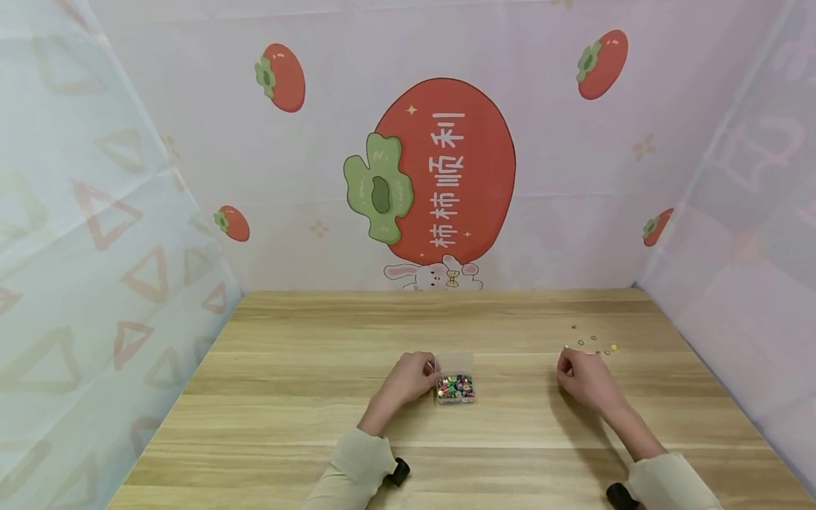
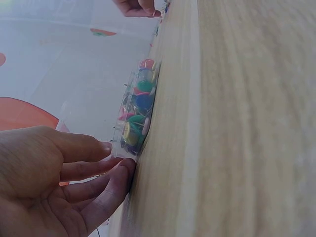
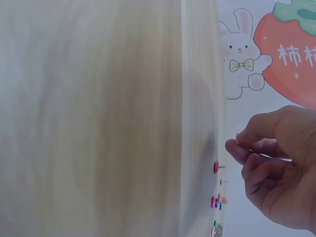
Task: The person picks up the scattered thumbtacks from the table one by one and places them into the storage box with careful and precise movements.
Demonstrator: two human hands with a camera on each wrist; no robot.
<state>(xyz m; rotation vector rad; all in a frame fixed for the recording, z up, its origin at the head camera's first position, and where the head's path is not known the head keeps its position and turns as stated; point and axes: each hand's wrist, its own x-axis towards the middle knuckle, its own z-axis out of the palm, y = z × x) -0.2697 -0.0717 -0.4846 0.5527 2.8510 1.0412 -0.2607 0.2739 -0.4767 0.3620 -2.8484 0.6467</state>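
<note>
A small clear plastic box (image 1: 455, 388) full of coloured pushpins sits on the wooden table (image 1: 306, 368) near the middle. My left hand (image 1: 408, 379) holds its left end. In the left wrist view the fingers (image 2: 106, 148) close on the corner of the box (image 2: 137, 116). My right hand (image 1: 583, 379) hovers at the right, just short of several loose pushpins (image 1: 594, 343). In the right wrist view that hand (image 3: 276, 170) is curled, thumb and forefinger tips close together with nothing seen between them, beside a red pin (image 3: 216, 167) and more pins (image 3: 217, 201).
Printed fabric walls enclose the table on the left, back and right, with a big red fruit picture (image 1: 446, 170) behind. Bare tabletop lies between my hands and along the front edge.
</note>
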